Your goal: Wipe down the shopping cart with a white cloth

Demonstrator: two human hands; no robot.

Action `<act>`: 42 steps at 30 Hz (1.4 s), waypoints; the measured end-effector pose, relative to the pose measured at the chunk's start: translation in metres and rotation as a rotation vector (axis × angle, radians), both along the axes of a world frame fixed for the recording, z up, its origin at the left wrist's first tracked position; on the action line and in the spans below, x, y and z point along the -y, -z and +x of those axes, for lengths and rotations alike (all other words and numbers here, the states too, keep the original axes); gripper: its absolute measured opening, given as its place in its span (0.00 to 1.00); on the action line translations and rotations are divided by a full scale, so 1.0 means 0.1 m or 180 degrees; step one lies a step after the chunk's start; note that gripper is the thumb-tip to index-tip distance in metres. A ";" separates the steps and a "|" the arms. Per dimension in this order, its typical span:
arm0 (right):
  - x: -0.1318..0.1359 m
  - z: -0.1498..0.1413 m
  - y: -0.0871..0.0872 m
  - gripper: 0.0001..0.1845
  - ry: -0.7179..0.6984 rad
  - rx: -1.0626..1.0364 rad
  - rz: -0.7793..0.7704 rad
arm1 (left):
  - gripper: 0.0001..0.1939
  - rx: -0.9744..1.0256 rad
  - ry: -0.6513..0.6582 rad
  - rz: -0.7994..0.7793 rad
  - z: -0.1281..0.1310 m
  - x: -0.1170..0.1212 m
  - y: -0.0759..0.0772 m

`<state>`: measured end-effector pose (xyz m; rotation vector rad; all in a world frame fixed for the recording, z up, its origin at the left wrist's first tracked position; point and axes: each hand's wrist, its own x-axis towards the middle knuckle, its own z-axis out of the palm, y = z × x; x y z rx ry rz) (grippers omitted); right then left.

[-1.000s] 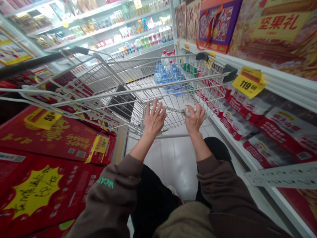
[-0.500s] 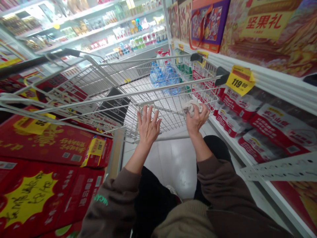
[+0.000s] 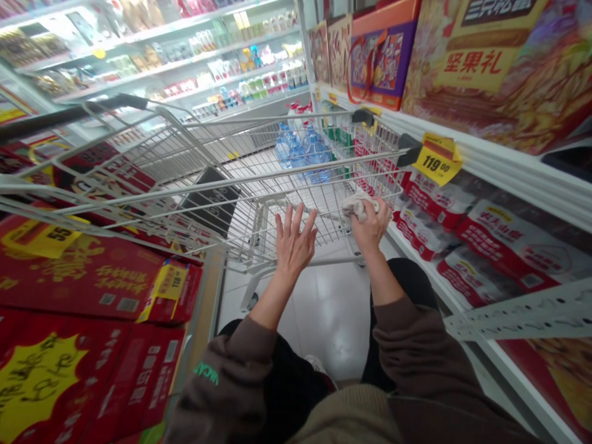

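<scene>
A wire shopping cart (image 3: 259,185) stands sideways in front of me, its black handle (image 3: 60,117) at the upper left. In my right hand (image 3: 371,228) is a crumpled whitish cloth (image 3: 356,205), held against or close to the wires near the cart's right end. My left hand (image 3: 296,245) is open, fingers spread, at the near side mesh; whether it touches the wires I cannot tell. A dark panel with white print (image 3: 210,200) shows through the wires on the left.
Red gift boxes (image 3: 92,265) are stacked at the left. On the right, a white shelf (image 3: 499,166) bears large nut gift boxes (image 3: 481,80) above wrapped bottle packs (image 3: 509,234). Blue water jugs (image 3: 308,151) stand on the floor beyond the cart. A lit display shelf (image 3: 185,68) lines the back.
My left hand has shifted right along the cart's side, fingers still spread. My right hand stays at the right end with the cloth. The view has shifted slightly.
</scene>
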<state>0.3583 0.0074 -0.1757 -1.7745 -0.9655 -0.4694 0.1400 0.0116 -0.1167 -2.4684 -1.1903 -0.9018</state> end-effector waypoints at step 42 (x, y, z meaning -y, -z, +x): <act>0.04 0.56 0.08 0.26 0.0213 -0.1263 -0.0085 | 0.30 0.0255 0.0280 0.0091 1.02 -0.19 -0.80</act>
